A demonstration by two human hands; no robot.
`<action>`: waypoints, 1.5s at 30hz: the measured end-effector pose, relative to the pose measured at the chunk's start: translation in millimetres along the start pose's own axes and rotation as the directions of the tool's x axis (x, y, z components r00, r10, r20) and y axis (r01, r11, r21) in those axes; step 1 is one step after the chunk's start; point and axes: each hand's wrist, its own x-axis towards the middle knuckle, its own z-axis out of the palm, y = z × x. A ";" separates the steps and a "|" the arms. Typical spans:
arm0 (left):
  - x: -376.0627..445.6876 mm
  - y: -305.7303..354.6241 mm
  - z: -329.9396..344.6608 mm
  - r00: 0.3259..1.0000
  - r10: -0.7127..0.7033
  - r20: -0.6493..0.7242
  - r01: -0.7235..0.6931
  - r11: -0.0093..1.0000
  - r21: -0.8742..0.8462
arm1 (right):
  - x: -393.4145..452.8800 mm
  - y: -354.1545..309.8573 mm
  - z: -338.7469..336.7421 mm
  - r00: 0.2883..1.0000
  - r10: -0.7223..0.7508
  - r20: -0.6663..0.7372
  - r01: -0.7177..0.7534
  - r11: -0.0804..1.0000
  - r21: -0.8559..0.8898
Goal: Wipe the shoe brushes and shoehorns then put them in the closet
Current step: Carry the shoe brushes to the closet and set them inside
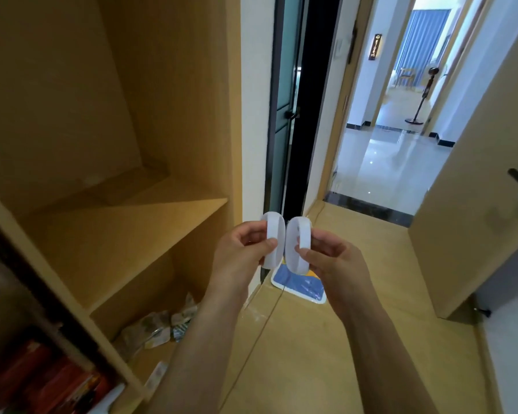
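I hold two white oval shoe brushes upright side by side in front of me. My left hand (243, 249) grips the left brush (274, 239) between thumb and fingers. My right hand (331, 255) grips the right brush (296, 246) the same way. The two brushes almost touch. To the left stands the open wooden closet, with a bare shelf (126, 243) at about hand height. No shoehorn or wiping cloth is in view.
Crumpled packets (159, 327) lie on the closet's lower level, and red items (51, 380) sit bottom left. A blue and white mat (301, 286) lies on the floor below my hands. A wooden door (473, 186) stands open at right, with a hallway beyond.
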 end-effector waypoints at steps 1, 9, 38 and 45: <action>17.8 0.3 -0.6 1.000 -0.004 -0.009 0.004 1.000 0.006 | 17.8 1.2 4.7 1.000 0.001 0.012 -0.001 1.000 -0.007; 126.9 -8.4 -36.7 0.977 -0.031 -0.212 0.037 0.999 0.025 | 141.7 25.0 67.2 0.973 0.001 0.230 0.001 1.000 -0.007; 373.1 27.6 -249.7 0.559 -0.207 -0.803 0.089 0.978 -0.191 | 439.6 57.9 414.7 0.717 0.247 0.651 -0.134 0.966 -0.220; 453.1 28.8 -309.9 0.594 -0.299 -0.747 0.183 0.954 -0.237 | 502.0 81.7 487.5 0.711 0.320 0.626 -0.100 0.927 -0.361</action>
